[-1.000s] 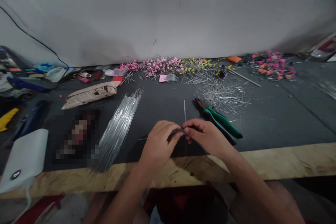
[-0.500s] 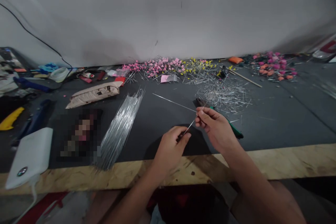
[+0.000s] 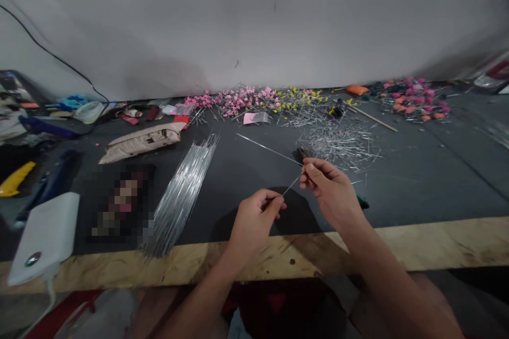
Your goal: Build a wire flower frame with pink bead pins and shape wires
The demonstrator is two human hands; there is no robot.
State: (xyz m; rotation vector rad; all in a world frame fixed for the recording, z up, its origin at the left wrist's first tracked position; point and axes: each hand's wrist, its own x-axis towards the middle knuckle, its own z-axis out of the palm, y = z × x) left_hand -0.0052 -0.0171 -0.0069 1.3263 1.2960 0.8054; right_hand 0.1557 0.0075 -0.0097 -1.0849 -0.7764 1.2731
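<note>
A thin silvery wire (image 3: 270, 149) runs from above the dark tabletop into the pinched fingers of my right hand (image 3: 332, 185). From those fingers a short length slants down to my left hand (image 3: 256, 217), whose thumb and fingertips are closed on its end. The wire makes a sharp angle at the right fingertips; whether it is one bent piece or two is hidden there. Beneath my right hand lie pliers with a green handle (image 3: 363, 202), mostly covered. Left of my hands rests a bundle of straight wires (image 3: 183, 190).
Short cut wires (image 3: 342, 145) are heaped beyond my right hand. Along the wall lie pink (image 3: 250, 98), yellow and magenta-orange (image 3: 421, 98) beaded stems. A wooden stick (image 3: 374, 118), a beige packet (image 3: 143, 142) and a white power bank (image 3: 45, 238) also lie about.
My right hand has shifted slightly right and up, carrying the long part of the wire with it. My left hand has moved a little left, and the gap between the hands is wider.
</note>
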